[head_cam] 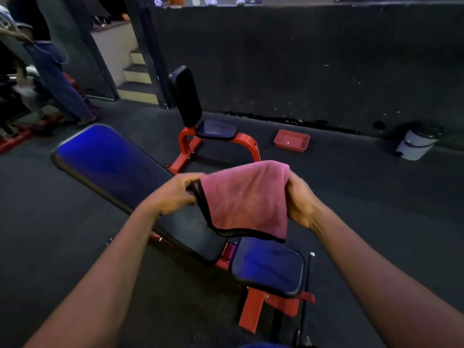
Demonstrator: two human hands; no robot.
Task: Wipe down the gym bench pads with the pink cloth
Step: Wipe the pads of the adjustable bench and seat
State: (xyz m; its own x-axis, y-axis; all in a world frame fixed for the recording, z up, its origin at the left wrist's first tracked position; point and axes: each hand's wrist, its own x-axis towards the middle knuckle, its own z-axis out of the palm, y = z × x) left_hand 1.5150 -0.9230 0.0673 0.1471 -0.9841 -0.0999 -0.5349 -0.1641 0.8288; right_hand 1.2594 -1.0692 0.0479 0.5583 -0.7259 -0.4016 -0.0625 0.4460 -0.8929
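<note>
A pink cloth with a dark hem hangs folded in the air above the bench. My left hand pinches its left edge and my right hand grips its right side. Below it runs the long back pad of a red-framed bench, dark with a blue sheen, partly hidden by my left arm and the cloth. The small seat pad lies just under the cloth's lower hem. The cloth does not touch either pad.
A second red bench with an upright back pad and seat stands farther back. On the floor to the right lie a red tray and a white bucket. A person stands at far left near steps.
</note>
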